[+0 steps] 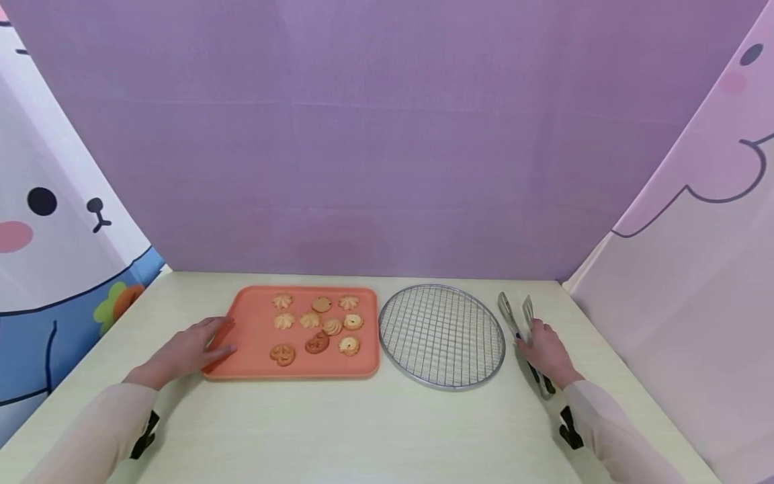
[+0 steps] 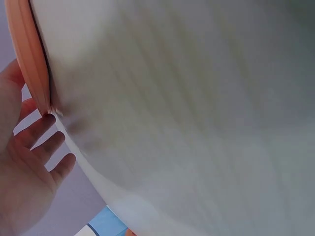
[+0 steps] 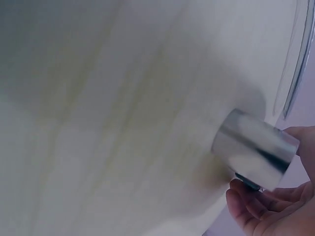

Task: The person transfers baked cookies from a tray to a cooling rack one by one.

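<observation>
An orange baking tray (image 1: 250,329) lies on the table with several cookies (image 1: 310,320) of different shapes on it. My left hand (image 1: 193,346) touches the tray's left edge, its thumb and fingers apart. In the left wrist view, the fingers of the left hand (image 2: 34,152) extend beside the orange rim (image 2: 32,59). At the right, my right hand (image 1: 547,353) holds metal tongs (image 1: 512,316) with dark handle parts, their two arms spread and pointing away from me. Their shiny metal end (image 3: 256,147) shows close up by the right hand (image 3: 275,206) in the right wrist view.
A round wire cooling rack (image 1: 443,336) lies flat between the tray and the tongs, right beside the tray's right edge. The pale table (image 1: 363,430) meets a purple cloth backdrop (image 1: 363,148) at the back. Printed cloths hang at both sides.
</observation>
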Tool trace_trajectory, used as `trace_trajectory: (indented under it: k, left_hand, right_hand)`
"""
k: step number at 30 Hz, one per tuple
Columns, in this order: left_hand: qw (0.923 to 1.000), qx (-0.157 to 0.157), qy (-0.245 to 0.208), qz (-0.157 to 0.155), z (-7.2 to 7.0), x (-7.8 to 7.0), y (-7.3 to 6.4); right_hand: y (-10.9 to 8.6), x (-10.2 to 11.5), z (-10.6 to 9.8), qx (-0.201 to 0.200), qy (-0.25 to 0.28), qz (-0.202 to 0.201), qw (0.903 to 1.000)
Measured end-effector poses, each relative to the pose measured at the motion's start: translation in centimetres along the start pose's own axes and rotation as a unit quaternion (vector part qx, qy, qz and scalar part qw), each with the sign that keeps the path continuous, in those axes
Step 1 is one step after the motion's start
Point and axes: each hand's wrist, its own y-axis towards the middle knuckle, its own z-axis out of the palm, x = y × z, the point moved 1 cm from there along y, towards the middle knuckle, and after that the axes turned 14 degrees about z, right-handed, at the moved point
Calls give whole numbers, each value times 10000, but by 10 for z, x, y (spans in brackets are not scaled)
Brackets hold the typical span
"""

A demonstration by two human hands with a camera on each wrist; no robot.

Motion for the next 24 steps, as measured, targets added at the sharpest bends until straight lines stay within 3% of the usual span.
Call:
trace_trajectory:
  k: [24]
  left_hand:
    - [10000, 25, -15, -50, 0, -2, -1]
  right_hand:
    - [0, -4, 1, -403, 133, -141, 9990]
